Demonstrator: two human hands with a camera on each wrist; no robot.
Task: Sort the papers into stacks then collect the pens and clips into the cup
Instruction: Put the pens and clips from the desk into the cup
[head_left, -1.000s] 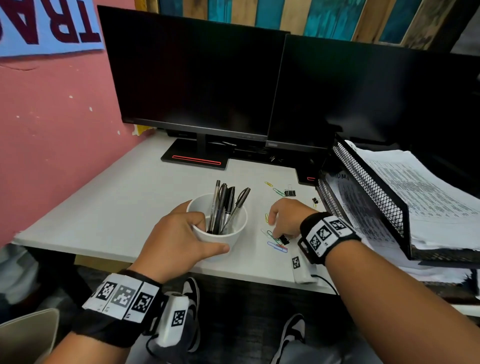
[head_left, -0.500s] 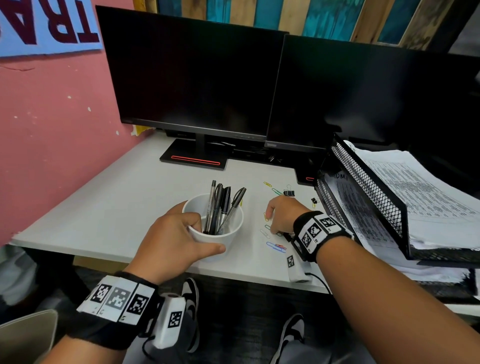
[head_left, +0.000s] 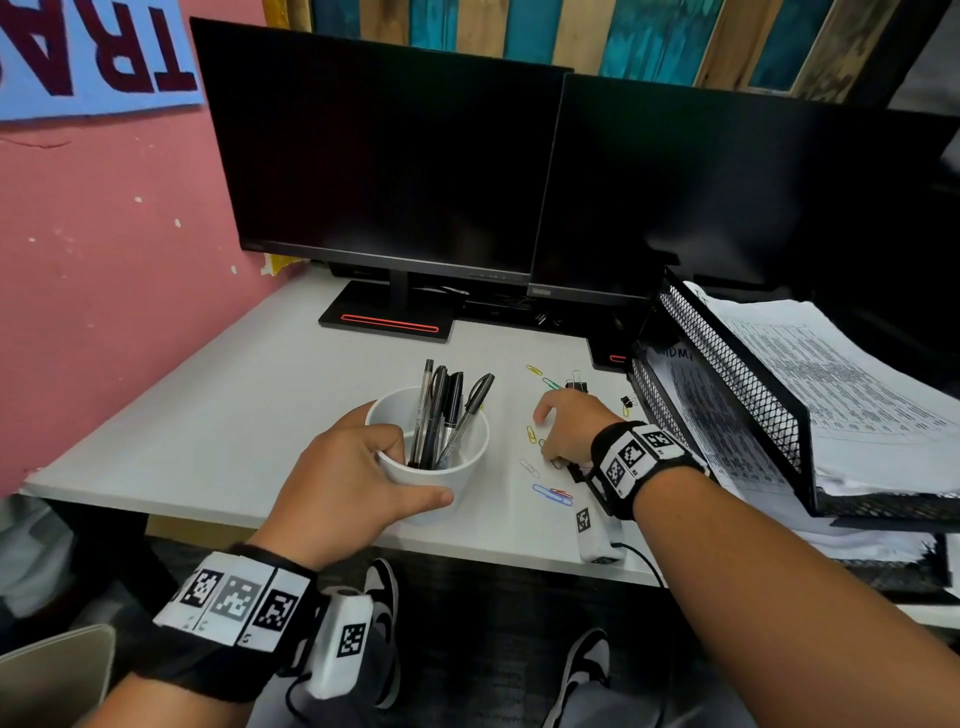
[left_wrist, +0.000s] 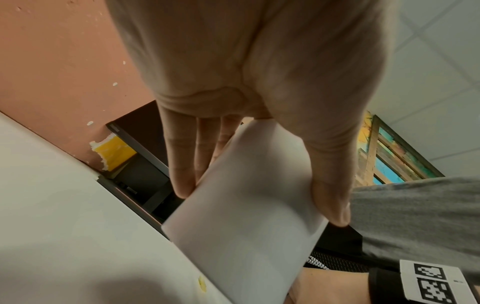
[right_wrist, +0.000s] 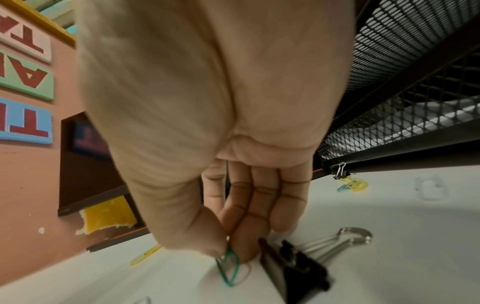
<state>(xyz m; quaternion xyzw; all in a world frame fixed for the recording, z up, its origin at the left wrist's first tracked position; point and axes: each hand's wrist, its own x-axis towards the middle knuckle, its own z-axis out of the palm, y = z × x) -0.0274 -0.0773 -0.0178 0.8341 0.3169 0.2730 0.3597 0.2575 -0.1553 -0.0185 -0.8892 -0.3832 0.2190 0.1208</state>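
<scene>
My left hand (head_left: 358, 467) grips the white cup (head_left: 441, 473) near the desk's front edge; several dark pens (head_left: 441, 415) stand in it. The left wrist view shows the fingers and thumb wrapped round the cup (left_wrist: 249, 216). To the cup's right my right hand (head_left: 569, 428) is down on the desk among coloured paper clips. Its thumb and fingers pinch a green paper clip (right_wrist: 230, 269), whose lower end touches the desk. A black binder clip (right_wrist: 298, 267) lies just beside the fingers. More clips lie loose: yellow (head_left: 531, 434), blue and red (head_left: 551, 493), yellow and green (head_left: 543, 376).
Two dark monitors (head_left: 384, 156) stand at the back of the white desk (head_left: 208, 415). A black mesh paper tray (head_left: 737, 384) with stacked printed papers (head_left: 841, 384) fills the right side. Small binder clips (head_left: 576, 385) lie near the tray. A pink wall bounds the left.
My right hand has slid away from me across the desk, from the blue and red clips toward the farther ones. The left hand has stayed on the cup.
</scene>
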